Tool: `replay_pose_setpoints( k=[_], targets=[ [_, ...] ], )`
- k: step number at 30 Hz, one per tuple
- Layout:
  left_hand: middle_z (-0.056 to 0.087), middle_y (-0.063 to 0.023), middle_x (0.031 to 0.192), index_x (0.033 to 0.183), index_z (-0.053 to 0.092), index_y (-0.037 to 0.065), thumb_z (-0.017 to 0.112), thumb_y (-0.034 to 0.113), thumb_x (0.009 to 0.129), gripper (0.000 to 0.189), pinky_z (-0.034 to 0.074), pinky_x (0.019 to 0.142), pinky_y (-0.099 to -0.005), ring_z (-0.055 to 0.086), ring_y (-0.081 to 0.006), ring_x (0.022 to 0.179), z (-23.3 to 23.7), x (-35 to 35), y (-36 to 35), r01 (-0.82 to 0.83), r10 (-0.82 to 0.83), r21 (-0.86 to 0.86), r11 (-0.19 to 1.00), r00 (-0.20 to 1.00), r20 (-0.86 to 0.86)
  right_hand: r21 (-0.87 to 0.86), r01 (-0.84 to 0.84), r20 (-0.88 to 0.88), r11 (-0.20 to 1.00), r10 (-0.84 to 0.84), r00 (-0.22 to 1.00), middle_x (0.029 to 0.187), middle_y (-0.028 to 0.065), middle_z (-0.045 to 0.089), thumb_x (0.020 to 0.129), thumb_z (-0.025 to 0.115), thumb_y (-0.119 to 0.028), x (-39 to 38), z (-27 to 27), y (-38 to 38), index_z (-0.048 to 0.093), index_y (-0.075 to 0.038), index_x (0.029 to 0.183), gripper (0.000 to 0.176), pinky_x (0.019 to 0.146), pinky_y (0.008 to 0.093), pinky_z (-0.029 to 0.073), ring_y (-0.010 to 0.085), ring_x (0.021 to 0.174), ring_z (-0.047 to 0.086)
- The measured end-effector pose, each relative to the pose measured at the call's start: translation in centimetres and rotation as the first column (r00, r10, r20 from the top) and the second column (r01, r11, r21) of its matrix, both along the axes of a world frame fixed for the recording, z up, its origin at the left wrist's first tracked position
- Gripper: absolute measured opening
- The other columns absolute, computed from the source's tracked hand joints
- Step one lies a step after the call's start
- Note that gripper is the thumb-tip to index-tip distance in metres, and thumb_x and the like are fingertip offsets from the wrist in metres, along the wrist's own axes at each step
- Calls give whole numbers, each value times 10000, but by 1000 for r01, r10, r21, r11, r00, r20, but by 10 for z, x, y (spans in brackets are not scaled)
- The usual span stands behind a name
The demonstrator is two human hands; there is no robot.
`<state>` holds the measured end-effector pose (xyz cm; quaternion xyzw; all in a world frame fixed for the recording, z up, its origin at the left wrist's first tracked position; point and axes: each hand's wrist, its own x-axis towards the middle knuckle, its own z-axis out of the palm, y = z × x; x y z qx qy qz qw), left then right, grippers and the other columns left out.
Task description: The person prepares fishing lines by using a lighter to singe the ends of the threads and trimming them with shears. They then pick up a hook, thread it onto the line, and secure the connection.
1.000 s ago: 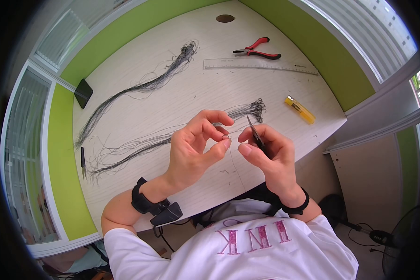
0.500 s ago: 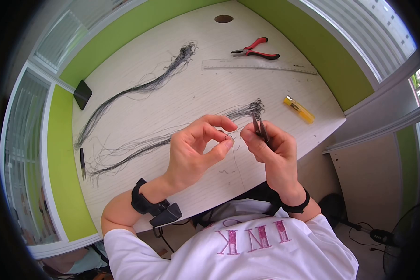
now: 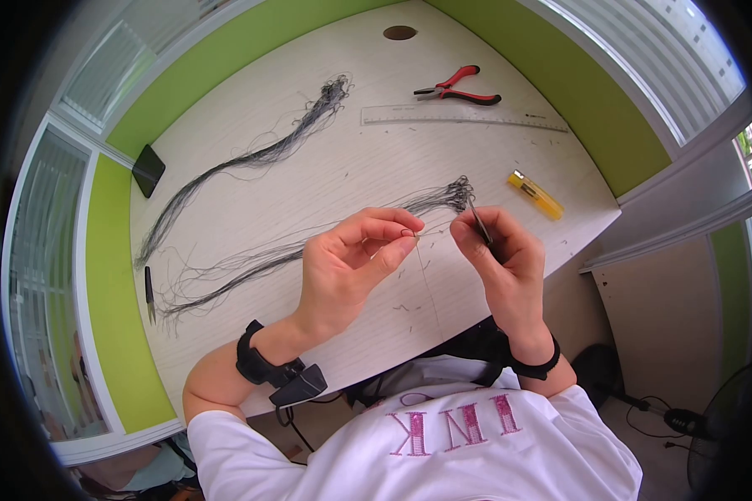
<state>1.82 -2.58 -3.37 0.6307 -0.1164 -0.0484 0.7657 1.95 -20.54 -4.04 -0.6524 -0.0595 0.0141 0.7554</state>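
My left hand (image 3: 342,271) pinches a small fish hook (image 3: 408,234) between thumb and fingertips, and a thin fishing line (image 3: 427,288) hangs down from it. Just right of it, my right hand (image 3: 508,263) is closed around small dark scissors (image 3: 480,224), their tips pointing up and away; whether the blades are apart is hard to see. Behind both hands lies a bundle of hooks (image 3: 458,195) with long dark lines trailing left. Farther back, a second bundle of lines (image 3: 251,157) stretches across the desk, its hooks gathered at the upper end.
Red-and-black pliers (image 3: 458,87) lie behind a clear ruler (image 3: 464,116). At the right is a yellow lighter (image 3: 536,194). Black tweezers (image 3: 149,294) and a dark phone-like slab (image 3: 148,171) are by the left edge. Green partitions (image 3: 129,275) border the desk (image 3: 368,330), with tiny clippings scattered on it.
My right hand has drawn back slightly to the right with the scissors, whose blades were visibly apart before. My left hand has barely moved and keeps hold of the hook.
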Motion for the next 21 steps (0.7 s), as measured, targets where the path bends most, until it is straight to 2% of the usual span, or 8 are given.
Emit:
replay_pose_setpoints(
  k=[2, 3, 4, 6, 11, 15, 19, 21],
  targets=[
    [581, -122, 1035, 918, 608, -34, 577, -36, 819, 104, 436, 856, -266, 546, -140, 960, -1, 0, 0, -6, 6, 1, 1000, 1000, 13, -371, 230, 288, 900, -124, 950, 733, 38, 576, 810, 640, -82, 7, -7, -7, 565, 12, 982, 210, 544, 192, 398, 54, 620, 508],
    [583, -122, 1030, 914, 609, -33, 578, -42, 815, 104, 436, 858, -269, 547, -143, 960, -2, 0, 0, -17, 17, -3, 1000, 1000, 22, -525, 285, 305, 802, -135, 943, 775, 82, 575, 782, 652, -74, 7, -1, -13, 557, 2, 1010, 258, 509, 231, 410, 108, 564, 515],
    [585, -122, 1026, 909, 611, -32, 579, -48, 811, 104, 435, 859, -271, 547, -146, 959, -3, 0, 0, -27, 27, -8, 1000, 999, 31, -525, 285, 306, 802, -135, 942, 775, 82, 575, 782, 652, -74, 10, -3, -16, 557, 2, 1010, 258, 509, 231, 410, 108, 564, 515],
    [584, -125, 1026, 901, 611, -32, 581, -53, 806, 102, 434, 861, -275, 548, -149, 959, -3, 1, -1, -30, 30, -7, 1000, 999, 31, -613, 506, 530, 607, -159, 833, 837, 99, 588, 776, 640, -51, 14, -9, -24, 553, 5, 1025, 269, 503, 267, 427, 161, 540, 518],
    [579, -115, 1020, 826, 603, -4, 539, -69, 788, 99, 409, 845, -269, 532, -141, 938, 0, 1, -5, -28, 28, -2, 1000, 1000, 7, -695, 570, 591, 439, -102, 800, 781, 83, 524, 703, 668, -25, 15, -26, -44, 622, -14, 917, 220, 582, 338, 452, 245, 662, 555],
    [575, -119, 1025, 817, 600, 1, 543, -68, 778, 98, 402, 835, -262, 525, -140, 933, 0, -1, -4, -33, 33, -27, 999, 999, -14, -702, 632, 637, 328, -108, 763, 766, 69, 532, 674, 695, -62, 12, -27, -48, 622, -39, 877, 218, 586, 329, 438, 228, 688, 553],
    [574, -119, 1027, 815, 601, 7, 542, -68, 775, 103, 402, 824, -257, 523, -134, 917, 2, -1, -5, -27, 27, -17, 999, 999, -34, -712, 653, 665, 256, -53, 745, 743, 59, 544, 670, 696, -73, 15, -22, -54, 614, -45, 840, 191, 583, 322, 437, 220, 672, 558],
    [574, -120, 1026, 816, 602, 10, 542, -68, 774, 107, 404, 819, -256, 523, -133, 916, 0, -1, -5, -21, 20, -20, 1000, 999, -30, -713, 607, 594, 351, -157, 789, 738, 54, 566, 690, 696, -84, 16, -26, -56, 604, -40, 822, 167, 582, 315, 448, 216, 661, 567]
  ],
)
